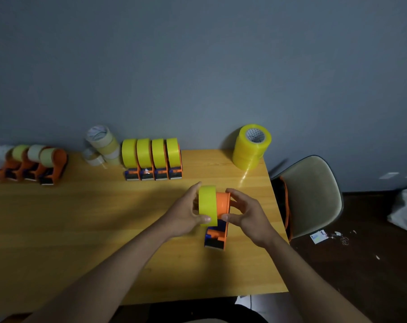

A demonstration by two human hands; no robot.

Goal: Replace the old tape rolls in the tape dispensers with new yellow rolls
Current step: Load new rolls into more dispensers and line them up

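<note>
Centrally, one orange dispenser (217, 231) standing on the wooden table (81, 229), cutter end toward the near edge, long axis running near to far. Right beside its orange hub, one yellow roll (207, 205) on edge, hole axis lying left to right, seemingly partly slid on from the left; how far, cannot tell. Left hand (186, 212) curled around the roll, thumb on the near rim, fingers over the far side, firmly gripping. Right hand (246, 212) cupped on the dispenser's hub from the right, thumb and fingertips pressed to the orange plastic.

Beyond the held dispenser and to its left, four dispensers already carrying yellow rolls (152, 159), side by side, cutters facing the near edge. Farther left again, three or four dispensers with pale old rolls (34, 165); exact count blurred. Between those two rows, a loose heap of pale used rolls (102, 145), about four. Beyond and right of the held dispenser, a stack of new yellow rolls (251, 146), apparently two or three, holes upward. Off the table's right edge, one chair (314, 194).
</note>
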